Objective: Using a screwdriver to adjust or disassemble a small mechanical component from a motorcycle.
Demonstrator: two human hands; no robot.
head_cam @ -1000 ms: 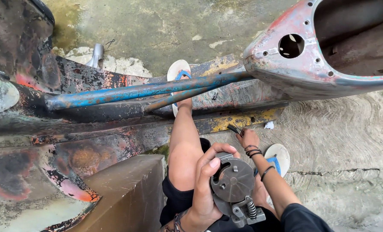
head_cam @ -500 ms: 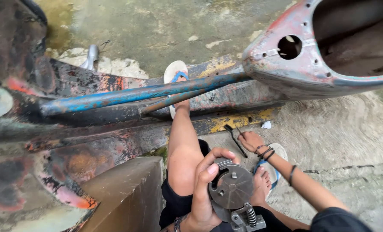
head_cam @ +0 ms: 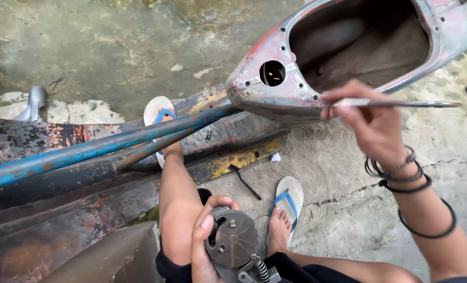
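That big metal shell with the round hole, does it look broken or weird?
Yes, it looks worn. The hollow grey metal shell has patchy, peeling red and blue paint and bare spots. The blue metal tube beside it is chipped and rusty too. The left hand holds a round grey metal disc part; the right hand holds a thin metal rod.

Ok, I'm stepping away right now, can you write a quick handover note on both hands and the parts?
Left hand: grips the round metal disc assembly, with its spring, in the lap.
Right hand: raised, holding a thin metal tool level beside the rusty scooter shell.
On the concrete between the feet lies a small dark bent tool.
Done: thin tool is in hand.
Left: tool has not touched the disc assembly.
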